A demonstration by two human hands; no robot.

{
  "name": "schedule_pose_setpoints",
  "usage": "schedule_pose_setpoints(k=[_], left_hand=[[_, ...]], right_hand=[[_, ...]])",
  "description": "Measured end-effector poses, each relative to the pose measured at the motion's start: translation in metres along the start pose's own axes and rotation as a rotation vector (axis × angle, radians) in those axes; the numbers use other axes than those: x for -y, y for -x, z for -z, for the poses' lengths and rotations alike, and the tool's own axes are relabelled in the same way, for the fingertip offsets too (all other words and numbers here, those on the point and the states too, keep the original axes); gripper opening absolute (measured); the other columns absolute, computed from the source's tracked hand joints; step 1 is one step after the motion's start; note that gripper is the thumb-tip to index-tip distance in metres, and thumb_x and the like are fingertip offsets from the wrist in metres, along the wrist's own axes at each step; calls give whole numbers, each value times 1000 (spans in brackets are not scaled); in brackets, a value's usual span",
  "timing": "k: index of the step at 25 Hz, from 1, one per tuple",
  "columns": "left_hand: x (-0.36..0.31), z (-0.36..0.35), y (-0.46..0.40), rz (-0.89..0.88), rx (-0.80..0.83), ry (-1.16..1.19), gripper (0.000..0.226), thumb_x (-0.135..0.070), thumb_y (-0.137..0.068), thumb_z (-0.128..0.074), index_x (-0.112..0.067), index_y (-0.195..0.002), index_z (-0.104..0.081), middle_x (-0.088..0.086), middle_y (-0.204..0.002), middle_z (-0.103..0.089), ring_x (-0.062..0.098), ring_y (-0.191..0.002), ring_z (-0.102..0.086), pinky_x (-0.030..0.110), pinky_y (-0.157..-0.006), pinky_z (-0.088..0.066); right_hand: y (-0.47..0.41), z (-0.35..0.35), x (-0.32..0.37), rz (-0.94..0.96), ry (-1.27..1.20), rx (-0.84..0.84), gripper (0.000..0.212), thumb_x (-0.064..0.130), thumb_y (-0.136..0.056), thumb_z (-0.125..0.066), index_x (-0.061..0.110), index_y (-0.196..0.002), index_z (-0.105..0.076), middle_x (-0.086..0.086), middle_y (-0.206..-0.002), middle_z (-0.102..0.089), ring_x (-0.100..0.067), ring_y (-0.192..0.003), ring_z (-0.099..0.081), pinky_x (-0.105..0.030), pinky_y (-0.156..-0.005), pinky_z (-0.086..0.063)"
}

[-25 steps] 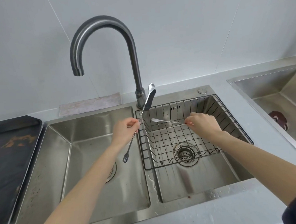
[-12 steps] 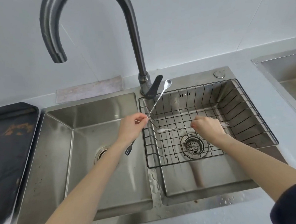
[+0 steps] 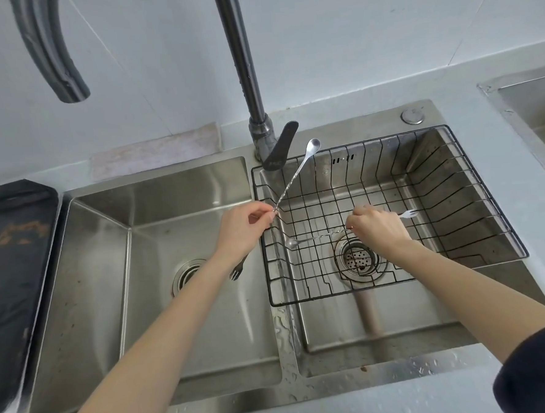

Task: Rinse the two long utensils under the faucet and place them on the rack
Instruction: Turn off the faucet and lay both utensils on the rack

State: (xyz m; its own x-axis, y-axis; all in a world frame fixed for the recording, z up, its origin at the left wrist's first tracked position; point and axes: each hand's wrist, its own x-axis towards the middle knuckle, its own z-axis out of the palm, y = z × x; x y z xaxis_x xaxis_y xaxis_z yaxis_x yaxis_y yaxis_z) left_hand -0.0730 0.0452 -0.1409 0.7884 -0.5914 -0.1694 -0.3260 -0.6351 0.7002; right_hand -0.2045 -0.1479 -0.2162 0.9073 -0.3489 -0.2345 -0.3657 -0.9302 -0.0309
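Note:
My left hand (image 3: 243, 227) pinches the middle of a long twisted steel utensil (image 3: 295, 176). Its spoon end points up toward the faucet lever and its fork end hangs below my wrist over the left basin. My right hand (image 3: 378, 228) grips a second long utensil (image 3: 317, 237) held almost level inside the black wire rack (image 3: 455, 195). That one's spoon end points left and its fork end sticks out to the right of my fist. The faucet (image 3: 243, 64) arches above, its spout over the left basin, and no water runs.
The rack sits in the right basin (image 3: 384, 327) over a drain strainer (image 3: 359, 260). The left basin (image 3: 171, 238) has its own drain. A dark tray (image 3: 12, 254) lies at far left, a cloth (image 3: 156, 151) behind the sink, another sink (image 3: 532, 101) at far right.
My right hand has lowered its utensil deeper into the rack and further right. My left hand has kept its utensil near the divider. The camera has tilted down and closer.

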Motion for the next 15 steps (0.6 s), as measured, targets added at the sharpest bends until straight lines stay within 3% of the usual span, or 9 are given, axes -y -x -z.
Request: schedule_pose_setpoints(k=[6,12,15], left_hand=[[1,-2,1,6,-5,-1,18,-16,-86,-60,-10,-98,-71,-3,-80,-65,-2,-68,-55,-9,-64,-35],[1,-3,2,8,-6,-9,18,-18,-86,-60,-11,-99,-71,-4,-80,-65,-8,-67,-52,-11,-64,-34],[0,-2,3,17,-3,-6,18,-18,-86,-59,-12,-99,-71,-4,-80,-65,-3,-68,-54,-10,-64,-35]], right_hand=[[1,-2,0,-4,-34,-5,24,6,-92,-46,12,-108,-63,-5,-109,-61,-24,-106,-55,-31,-61,-39],[3,-2,-1,-15,-87,-24,24,5,-90,-48,11,-110,-60,-6,-110,-58,-26,-105,-56,-35,-62,-46],[3,0,-1,-35,-116,-27,23,7,-91,-47,11,-111,-59,-7,-111,-58,-27,-105,-57,-33,-62,-42]])
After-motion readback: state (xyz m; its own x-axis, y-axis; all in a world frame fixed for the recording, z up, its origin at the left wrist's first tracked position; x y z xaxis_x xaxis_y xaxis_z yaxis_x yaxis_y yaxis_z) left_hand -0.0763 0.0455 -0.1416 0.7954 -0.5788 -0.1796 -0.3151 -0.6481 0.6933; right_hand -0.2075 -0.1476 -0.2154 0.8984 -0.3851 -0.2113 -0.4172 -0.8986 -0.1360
